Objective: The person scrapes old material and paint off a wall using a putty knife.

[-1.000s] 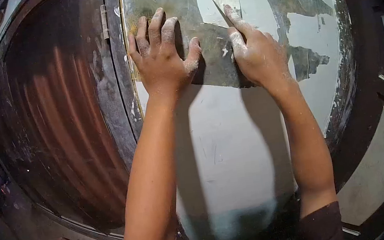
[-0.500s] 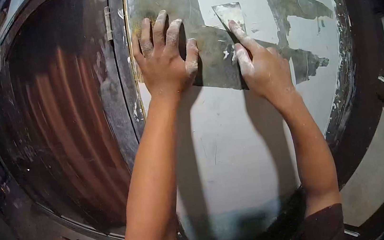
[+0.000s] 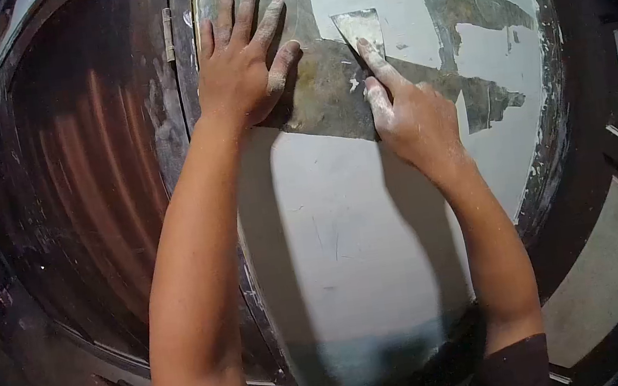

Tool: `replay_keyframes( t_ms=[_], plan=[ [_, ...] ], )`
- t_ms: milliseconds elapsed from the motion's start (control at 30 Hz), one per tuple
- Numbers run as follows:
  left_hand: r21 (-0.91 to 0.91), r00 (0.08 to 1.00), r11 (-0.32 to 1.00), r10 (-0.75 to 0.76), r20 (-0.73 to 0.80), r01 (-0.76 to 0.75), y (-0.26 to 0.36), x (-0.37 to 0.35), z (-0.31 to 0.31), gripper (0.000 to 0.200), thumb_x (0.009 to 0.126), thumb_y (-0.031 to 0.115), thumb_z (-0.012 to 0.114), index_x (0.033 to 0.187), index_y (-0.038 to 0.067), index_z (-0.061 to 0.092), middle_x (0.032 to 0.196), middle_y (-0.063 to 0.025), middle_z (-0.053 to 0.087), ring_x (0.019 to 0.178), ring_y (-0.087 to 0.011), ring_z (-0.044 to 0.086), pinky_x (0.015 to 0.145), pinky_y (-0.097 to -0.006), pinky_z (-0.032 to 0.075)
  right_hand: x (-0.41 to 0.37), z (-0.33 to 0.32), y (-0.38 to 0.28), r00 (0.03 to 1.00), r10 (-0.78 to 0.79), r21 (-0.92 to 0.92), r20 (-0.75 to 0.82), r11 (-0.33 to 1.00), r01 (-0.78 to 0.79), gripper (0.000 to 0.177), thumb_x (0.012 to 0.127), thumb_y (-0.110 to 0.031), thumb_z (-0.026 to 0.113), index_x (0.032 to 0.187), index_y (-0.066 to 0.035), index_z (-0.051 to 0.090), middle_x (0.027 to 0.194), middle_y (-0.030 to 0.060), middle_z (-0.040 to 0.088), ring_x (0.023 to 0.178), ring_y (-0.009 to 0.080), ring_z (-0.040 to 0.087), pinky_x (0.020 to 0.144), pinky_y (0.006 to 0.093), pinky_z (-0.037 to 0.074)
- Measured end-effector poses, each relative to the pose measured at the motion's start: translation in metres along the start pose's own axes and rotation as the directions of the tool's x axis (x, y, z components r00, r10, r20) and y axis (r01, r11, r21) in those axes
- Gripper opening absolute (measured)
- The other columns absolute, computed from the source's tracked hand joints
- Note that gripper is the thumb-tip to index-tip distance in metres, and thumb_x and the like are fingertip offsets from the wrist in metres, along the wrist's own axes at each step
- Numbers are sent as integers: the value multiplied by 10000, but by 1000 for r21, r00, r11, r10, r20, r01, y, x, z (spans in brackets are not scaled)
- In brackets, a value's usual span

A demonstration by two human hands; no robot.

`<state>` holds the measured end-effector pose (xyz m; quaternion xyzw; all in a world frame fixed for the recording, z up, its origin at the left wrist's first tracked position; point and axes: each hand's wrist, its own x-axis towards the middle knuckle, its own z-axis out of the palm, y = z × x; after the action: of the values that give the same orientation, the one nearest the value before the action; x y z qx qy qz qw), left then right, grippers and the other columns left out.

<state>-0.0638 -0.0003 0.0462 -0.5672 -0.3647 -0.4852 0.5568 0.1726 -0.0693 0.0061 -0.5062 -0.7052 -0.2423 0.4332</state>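
A pale-painted door panel (image 3: 347,250) fills the view, with a dark bare patch (image 3: 327,90) across its top. The left hand (image 3: 235,63) lies flat on the patch's left end, fingers spread, gripping nothing. The right hand (image 3: 411,115) clasps a putty knife (image 3: 359,26), forefinger along the blade (at the patch's upper edge). Below the patch lies unbroken paint.

Pale panel (image 3: 347,250) lies bare below both hands (image 3: 236,71) (image 3: 411,115); the dark frame (image 3: 193,130) bounds it at left.
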Motion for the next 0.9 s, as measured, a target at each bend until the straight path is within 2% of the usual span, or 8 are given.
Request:
replay_keyframes(
  t_ms=[100,233,300,433,500,633,833,900],
  plan=[
    [-42,999,998,49,-1,-49,-10,3,0,594,1047,519,479,1578,253,454,1711,-58,283,1576,-346,225,1273,-527,133,-13,8,6,998,42,-45,41,998,-41,549,1036,-336,473,1582,-343,421,805,232,723,734,452,700,703,583,547],
    [-75,998,995,67,-20,-69,-11,5,1,599,1051,528,469,1577,242,456,1703,-64,302,1573,-339,236,1271,-530,136,24,1,-3,977,-112,-1,-182,994,113,502,1028,-328,477,1528,-311,509,860,223,734,808,418,711,758,552,551],
    [-57,997,996,74,-24,-75,-12,4,1,599,1055,529,461,1579,239,454,1703,-69,301,1574,-338,233,1272,-532,133,35,-2,-6,989,-55,-21,-141,998,53,481,1033,-324,450,1506,-294,535,909,223,744,888,430,716,809,547,549],
    [-41,999,998,54,-2,-54,-10,3,0,606,1050,529,469,1583,240,445,1706,-73,291,1577,-332,225,1273,-539,125,-8,9,-2,997,-25,-4,-70,1000,24,525,1033,-350,480,1558,-338,464,766,208,723,770,427,720,742,563,554],
    [-12,998,998,60,-4,-60,-10,4,1,604,1051,531,469,1582,245,443,1704,-66,294,1580,-334,214,1274,-545,120,-24,10,-2,997,52,-17,64,999,-51,564,1028,-357,505,1585,-365,416,704,187,704,695,411,709,683,566,550],
    [-7,997,998,68,35,-68,-10,3,-1,621,1055,546,452,1601,254,406,1719,-54,252,1585,-335,194,1277,-547,103,14,11,-7,990,-37,35,-137,998,42,504,1038,-341,469,1540,-312,496,820,229,729,809,426,718,767,564,549],
    [-16,992,998,66,104,-65,-14,6,-3,655,1063,575,411,1636,266,327,1745,-41,166,1604,-321,124,1283,-546,69,17,4,-9,990,-18,86,-139,996,30,476,1042,-358,468,1511,-302,535,898,211,745,877,443,702,811,527,544],
    [-6,989,998,62,138,-61,-14,7,-3,669,1061,578,412,1646,273,299,1747,-58,150,1608,-325,96,1284,-547,52,-12,0,-8,996,81,-6,24,997,-81,523,1046,-366,489,1567,-367,447,790,193,730,792,423,705,755,532,546]
  ],
)
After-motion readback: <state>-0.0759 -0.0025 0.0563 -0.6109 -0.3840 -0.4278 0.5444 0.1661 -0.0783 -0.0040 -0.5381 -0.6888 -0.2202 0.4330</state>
